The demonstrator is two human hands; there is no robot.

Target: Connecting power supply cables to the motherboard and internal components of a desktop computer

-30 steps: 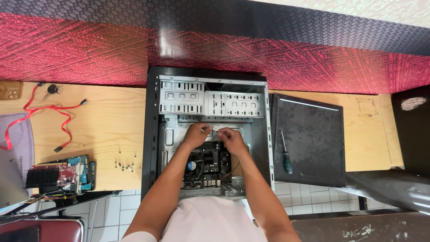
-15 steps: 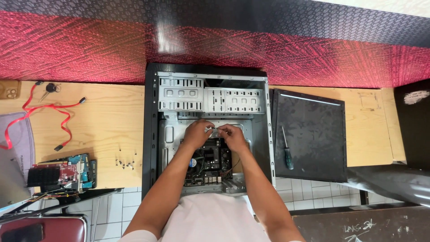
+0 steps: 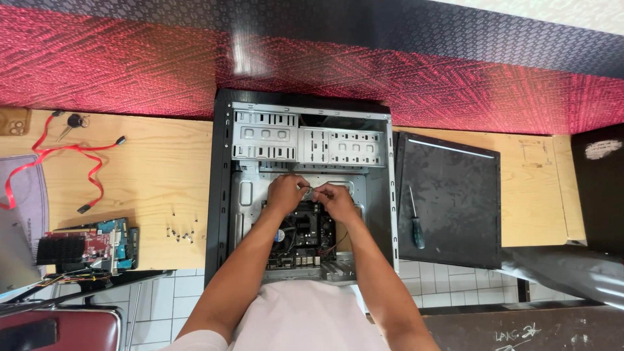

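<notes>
case (image 3: pixel 305 140): bare matt metal | table (image 3: pixel 162 175): smooth pale wood | side panel (image 3: pixel 448 195): dusty matt black

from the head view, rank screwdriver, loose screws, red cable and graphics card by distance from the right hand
From the right hand:
1. screwdriver, on the black panel to its right
2. loose screws, left of the case
3. graphics card, far left, near edge
4. red cable, far left

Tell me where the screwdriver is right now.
In the head view, the screwdriver lies on the black side panel, right of the open computer case.
</notes>
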